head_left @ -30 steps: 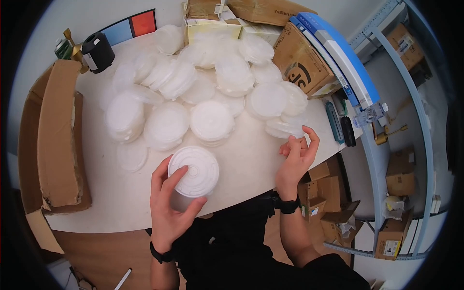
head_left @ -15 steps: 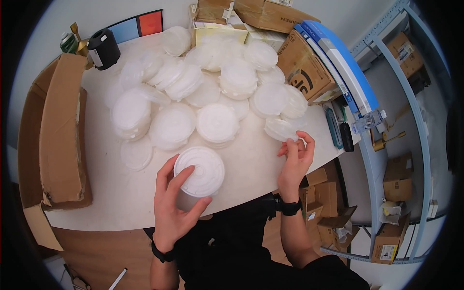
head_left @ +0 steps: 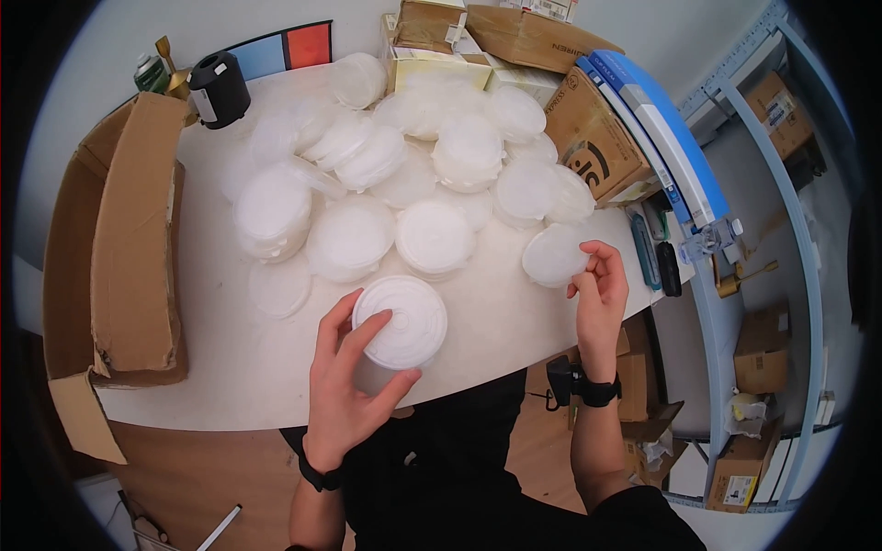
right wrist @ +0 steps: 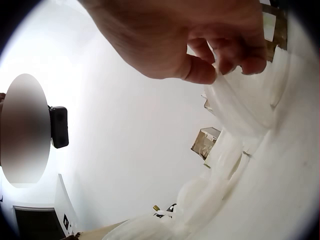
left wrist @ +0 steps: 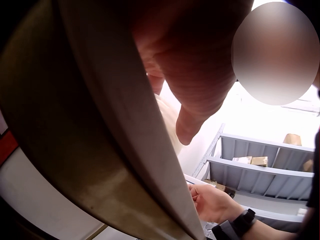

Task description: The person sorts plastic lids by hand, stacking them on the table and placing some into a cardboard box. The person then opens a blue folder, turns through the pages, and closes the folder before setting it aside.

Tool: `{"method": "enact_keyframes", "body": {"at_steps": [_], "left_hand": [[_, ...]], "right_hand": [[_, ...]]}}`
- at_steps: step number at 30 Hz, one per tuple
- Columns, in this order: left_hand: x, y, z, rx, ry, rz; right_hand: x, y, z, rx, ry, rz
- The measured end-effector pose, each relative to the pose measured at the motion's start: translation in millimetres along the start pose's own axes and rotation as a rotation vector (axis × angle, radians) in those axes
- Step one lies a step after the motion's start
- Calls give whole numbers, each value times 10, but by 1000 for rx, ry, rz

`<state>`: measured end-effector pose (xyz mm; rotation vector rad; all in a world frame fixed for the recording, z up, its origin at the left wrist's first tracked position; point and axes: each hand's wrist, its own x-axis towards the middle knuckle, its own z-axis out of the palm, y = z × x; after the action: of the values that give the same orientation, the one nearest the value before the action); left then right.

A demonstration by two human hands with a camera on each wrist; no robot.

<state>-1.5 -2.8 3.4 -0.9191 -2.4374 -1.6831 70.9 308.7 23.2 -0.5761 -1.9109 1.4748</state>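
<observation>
Lids [head_left: 409,179] lie on the table [head_left: 510,331] between a carton [head_left: 138,248], left, and binders [head_left: 657,138], right.

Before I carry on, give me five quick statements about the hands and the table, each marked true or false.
1. The right hand pinches a translucent lid. True.
2. The left hand is holding nothing. False: the left hand holds a round white piece.
3. The black cylinder stands at the table's right edge. False: the black cylinder stands at the back left.
4. A blue binder stands beside a brown cardboard box. True.
5. The red panel is left of the light blue one. False: the red panel is on the right.
</observation>
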Motion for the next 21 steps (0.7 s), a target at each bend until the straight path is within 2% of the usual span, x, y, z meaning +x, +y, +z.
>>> {"method": "enact_keyframes", "body": {"at_steps": [1,4,8,10,11,13,14,16,21], "left_hand": [[0,3,-2,-7,-4,-3],[-1,-4,-12,-14,-7,-1],[1,-2,-12,-22,-4,13],[-3,-9,3,-22,0,14],[-6,-14,5,-19,5,15],[-1,-19,-2,-23,3,18],[-5,-20,-8,-26,0,19],[3,-12,-19,-26,-5,14],[-1,-22,-18,-43,-4,-6]], "right_hand": [[17,-10,-23,-101,-108,0],[55,-121,38,-257,-224,-19],[122,-196,123,-230,-305,-15],[135,-348,187,-394,-432,-79],[144,-410,206,-395,-432,-78],[160,-493,252,-624,-653,-217],[154,-479,282,-622,-657,-214],[153,-452,353,-770,-794,-411],[220,-411,511,-955,-788,-498]]}}
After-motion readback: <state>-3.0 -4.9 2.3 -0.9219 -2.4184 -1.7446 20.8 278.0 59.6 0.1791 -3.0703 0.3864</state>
